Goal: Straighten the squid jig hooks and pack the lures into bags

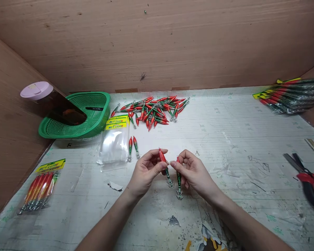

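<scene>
Between the thumb and fingers of my left hand is a red and green fishing lure, tilted, its hooks pointing down. My right hand pinches a second lure, which hangs nearly upright with its hooks at the bottom. The two hands are close together, the lures side by side and slightly apart. Two more lures lie to the left of my left hand, beside a stack of clear bags with yellow headers. Farther back is a pile of the same lures.
A green basket at the back left holds a dark bottle with a pink lid and a black pen. A filled lure bag lies at the left. Packed lures are at the back right, red-handled scissors at the right.
</scene>
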The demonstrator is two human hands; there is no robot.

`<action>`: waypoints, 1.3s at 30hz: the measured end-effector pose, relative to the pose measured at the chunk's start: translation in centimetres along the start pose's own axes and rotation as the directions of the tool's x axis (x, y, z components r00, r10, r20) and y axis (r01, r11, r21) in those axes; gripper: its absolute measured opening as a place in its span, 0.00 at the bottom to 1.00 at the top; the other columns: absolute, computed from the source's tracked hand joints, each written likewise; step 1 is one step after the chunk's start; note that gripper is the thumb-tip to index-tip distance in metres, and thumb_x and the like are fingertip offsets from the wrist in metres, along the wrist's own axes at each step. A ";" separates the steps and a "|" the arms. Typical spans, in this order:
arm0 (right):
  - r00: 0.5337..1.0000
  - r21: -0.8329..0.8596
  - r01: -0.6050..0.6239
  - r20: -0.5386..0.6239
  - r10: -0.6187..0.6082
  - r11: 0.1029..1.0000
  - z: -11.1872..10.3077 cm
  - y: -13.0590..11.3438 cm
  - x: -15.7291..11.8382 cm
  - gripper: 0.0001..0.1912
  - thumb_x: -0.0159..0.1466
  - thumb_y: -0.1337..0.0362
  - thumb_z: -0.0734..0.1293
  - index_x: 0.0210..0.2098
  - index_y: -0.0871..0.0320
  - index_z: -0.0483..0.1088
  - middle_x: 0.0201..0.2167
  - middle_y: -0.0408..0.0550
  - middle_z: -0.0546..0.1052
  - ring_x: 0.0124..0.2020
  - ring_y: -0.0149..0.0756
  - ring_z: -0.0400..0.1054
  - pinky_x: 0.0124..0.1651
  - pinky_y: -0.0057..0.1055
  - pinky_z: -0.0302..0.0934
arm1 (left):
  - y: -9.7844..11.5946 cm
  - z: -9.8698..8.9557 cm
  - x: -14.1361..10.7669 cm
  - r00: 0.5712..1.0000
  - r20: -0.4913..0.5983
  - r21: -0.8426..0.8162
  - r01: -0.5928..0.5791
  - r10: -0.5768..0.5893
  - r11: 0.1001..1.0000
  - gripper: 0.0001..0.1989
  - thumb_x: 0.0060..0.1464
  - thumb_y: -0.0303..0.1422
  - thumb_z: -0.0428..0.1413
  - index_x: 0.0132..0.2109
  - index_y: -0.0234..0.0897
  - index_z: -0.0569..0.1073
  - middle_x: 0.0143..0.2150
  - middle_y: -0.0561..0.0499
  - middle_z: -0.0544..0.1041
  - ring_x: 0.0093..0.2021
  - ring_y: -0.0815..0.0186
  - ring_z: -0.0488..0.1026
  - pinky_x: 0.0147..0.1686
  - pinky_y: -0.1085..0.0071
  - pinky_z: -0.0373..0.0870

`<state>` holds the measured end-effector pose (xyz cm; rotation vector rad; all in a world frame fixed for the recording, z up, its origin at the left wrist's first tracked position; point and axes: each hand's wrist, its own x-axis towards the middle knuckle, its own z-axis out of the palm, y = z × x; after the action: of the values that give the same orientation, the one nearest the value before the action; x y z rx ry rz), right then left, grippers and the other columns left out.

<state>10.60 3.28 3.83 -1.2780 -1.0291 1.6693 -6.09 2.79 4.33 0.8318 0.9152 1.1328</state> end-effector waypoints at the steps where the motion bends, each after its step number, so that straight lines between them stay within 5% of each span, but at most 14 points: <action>1: 1.000 0.000 0.001 -0.006 -0.001 1.000 0.1 0.0 0.0 0.24 0.51 0.48 0.74 0.28 0.55 0.58 0.16 0.29 0.66 0.08 0.20 0.58 0.07 0.15 0.49 | 0.3 -0.2 0.1 1.000 -0.002 0.005 -0.005 0.005 1.000 0.15 0.47 0.33 0.67 0.44 0.40 0.78 0.30 0.54 0.76 0.31 0.72 0.69 0.29 0.77 0.69; 17: 1.000 0.026 -0.015 -0.016 0.015 1.000 -0.3 0.8 0.3 0.26 0.51 0.44 0.73 0.30 0.54 0.57 0.13 0.29 0.66 0.07 0.22 0.57 0.07 0.17 0.48 | -0.1 1.1 -0.4 0.988 0.126 -0.031 0.093 -0.088 0.995 0.14 0.43 0.29 0.68 0.41 0.37 0.80 0.27 0.55 0.74 0.28 0.73 0.68 0.28 0.77 0.69; 21: 0.999 0.023 -0.039 -0.012 0.039 0.999 -0.1 0.8 0.3 0.26 0.51 0.45 0.73 0.29 0.54 0.57 0.13 0.29 0.65 0.07 0.22 0.56 0.07 0.16 0.47 | -0.1 1.0 -0.5 0.992 0.105 0.029 0.061 -0.064 0.998 0.14 0.44 0.30 0.67 0.41 0.37 0.79 0.29 0.53 0.75 0.29 0.72 0.69 0.29 0.75 0.69; 24: 0.998 0.017 -0.040 -0.045 0.040 0.999 -0.2 0.7 0.5 0.26 0.49 0.46 0.74 0.28 0.54 0.57 0.14 0.29 0.65 0.07 0.21 0.56 0.07 0.17 0.47 | 0.3 0.1 0.2 1.000 -0.010 0.192 0.014 -0.013 0.981 0.17 0.45 0.35 0.66 0.44 0.36 0.78 0.29 0.53 0.74 0.29 0.70 0.69 0.29 0.74 0.70; 31: 0.991 0.048 0.024 -0.134 -0.018 0.999 -1.2 0.4 1.2 0.26 0.50 0.45 0.74 0.27 0.54 0.57 0.14 0.29 0.64 0.09 0.21 0.59 0.07 0.16 0.49 | 1.0 -2.7 4.5 0.943 -0.316 0.639 0.129 0.106 0.758 0.13 0.47 0.31 0.61 0.42 0.35 0.77 0.24 0.55 0.71 0.24 0.67 0.70 0.30 0.67 0.69; 36: 0.993 0.102 0.030 -0.117 -0.018 0.994 -1.1 0.8 1.2 0.26 0.49 0.48 0.76 0.27 0.55 0.58 0.14 0.29 0.64 0.08 0.22 0.58 0.07 0.16 0.48 | 2.1 -3.1 6.3 0.896 -0.368 0.804 0.171 0.250 0.570 0.17 0.44 0.23 0.60 0.45 0.35 0.76 0.22 0.55 0.71 0.35 0.57 0.73 0.46 0.60 0.65; 39: 0.993 0.170 0.038 -0.117 -0.019 0.985 -0.9 0.7 1.2 0.26 0.48 0.49 0.77 0.27 0.55 0.59 0.14 0.30 0.65 0.08 0.23 0.59 0.07 0.17 0.49 | 2.8 -3.0 6.3 0.885 -0.356 0.843 0.165 0.301 0.512 0.21 0.43 0.23 0.61 0.48 0.34 0.75 0.31 0.48 0.74 0.45 0.51 0.72 0.51 0.56 0.62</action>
<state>11.17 4.26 2.59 -1.2247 -0.8133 1.6061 -8.86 9.81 4.55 1.4489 1.9765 0.9065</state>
